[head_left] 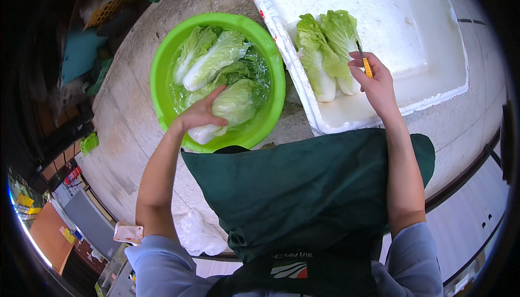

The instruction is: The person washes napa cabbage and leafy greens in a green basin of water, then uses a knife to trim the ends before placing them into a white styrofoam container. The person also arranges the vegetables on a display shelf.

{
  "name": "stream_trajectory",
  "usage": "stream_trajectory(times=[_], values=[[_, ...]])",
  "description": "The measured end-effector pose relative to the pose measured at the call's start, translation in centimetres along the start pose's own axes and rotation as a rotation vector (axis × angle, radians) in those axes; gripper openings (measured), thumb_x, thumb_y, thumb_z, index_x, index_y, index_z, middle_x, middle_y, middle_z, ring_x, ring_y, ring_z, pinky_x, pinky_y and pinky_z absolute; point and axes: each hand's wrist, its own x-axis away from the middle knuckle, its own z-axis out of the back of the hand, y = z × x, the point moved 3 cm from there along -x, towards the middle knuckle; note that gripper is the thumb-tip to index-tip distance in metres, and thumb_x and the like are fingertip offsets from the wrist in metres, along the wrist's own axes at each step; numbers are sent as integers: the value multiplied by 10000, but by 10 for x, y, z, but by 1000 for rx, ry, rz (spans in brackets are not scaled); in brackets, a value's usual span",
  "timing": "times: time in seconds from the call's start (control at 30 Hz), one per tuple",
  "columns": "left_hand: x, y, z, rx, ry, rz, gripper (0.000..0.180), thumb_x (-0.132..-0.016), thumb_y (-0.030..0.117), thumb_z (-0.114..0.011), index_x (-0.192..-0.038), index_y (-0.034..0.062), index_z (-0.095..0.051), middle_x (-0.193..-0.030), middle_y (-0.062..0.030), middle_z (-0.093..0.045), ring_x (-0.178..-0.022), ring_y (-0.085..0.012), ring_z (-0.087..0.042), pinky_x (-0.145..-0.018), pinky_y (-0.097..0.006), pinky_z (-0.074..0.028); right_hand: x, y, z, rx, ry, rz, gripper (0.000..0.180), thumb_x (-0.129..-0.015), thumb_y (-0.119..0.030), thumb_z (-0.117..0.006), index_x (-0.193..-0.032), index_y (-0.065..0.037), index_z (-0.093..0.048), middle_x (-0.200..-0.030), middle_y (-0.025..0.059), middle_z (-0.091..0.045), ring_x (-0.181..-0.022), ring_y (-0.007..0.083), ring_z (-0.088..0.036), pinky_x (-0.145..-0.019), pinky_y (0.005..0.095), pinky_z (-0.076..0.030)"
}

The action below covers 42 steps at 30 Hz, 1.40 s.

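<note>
My left hand (pixel 201 114) reaches into a lime-green basin (pixel 276 88) of water and grips a napa cabbage (pixel 236 102), thumb and fingers spread around its lower part. Other napa cabbages (pixel 216 58) lie in the water beyond it, partly covering one another. In my right hand (pixel 375 83) is a small knife (pixel 367 68) with a yellow handle, its dark, thin end pointing away from me. That hand is over the white foam box (pixel 401 88), beside two napa cabbages (pixel 317 61) lying side by side at the box's left.
Basin and box rest on a concrete surface (pixel 135 107). A clear plastic bag (pixel 200 234) lies below the basin, left of my dark green apron (pixel 303 194). A yellow crate (pixel 108 1) and other goods stand far left. White cabinet doors (pixel 471 221) are at the lower right.
</note>
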Motion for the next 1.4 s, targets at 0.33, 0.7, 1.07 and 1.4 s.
stream_trajectory(times=[0.33,0.7,1.07,1.4], values=[[60,19,58,898,81,277,810,-720,84,-671,-1395,63,-224,-1265,-146,-460,-1108,-243,-502,-931,-340,-415,-1,-7,1,-46,-9,3,253,-817,-150,-584,-1038,-27,-593,-780,2,-557,-730,71,-491,-678,207,-403],[50,28,59,1325,274,205,403,-894,250,-466,-1218,10,-458,-1126,-191,-565,-945,-347,-594,-769,-536,-506,-1,-11,7,-183,14,6,225,-817,-136,-587,-1023,-46,-594,-745,-19,-542,-612,42,-443,-534,197,-374],[66,164,38,1401,181,-50,454,-881,257,-488,-1246,-5,-420,-1166,-217,-531,-966,-371,-578,-792,-547,-493,-2,-20,50,-516,85,-1,117,-808,-76,-507,-898,-17,-551,-835,83,-637,-564,80,-507,-518,214,-408],[-69,290,-50,960,224,-334,818,-745,160,-696,-1368,66,-173,-1210,-179,-477,-1016,-249,-561,-808,-348,-519,5,-58,60,-373,-309,-14,611,-802,-521,-568,-1096,9,-493,-831,127,-627,-440,45,-417,-417,185,-347]])
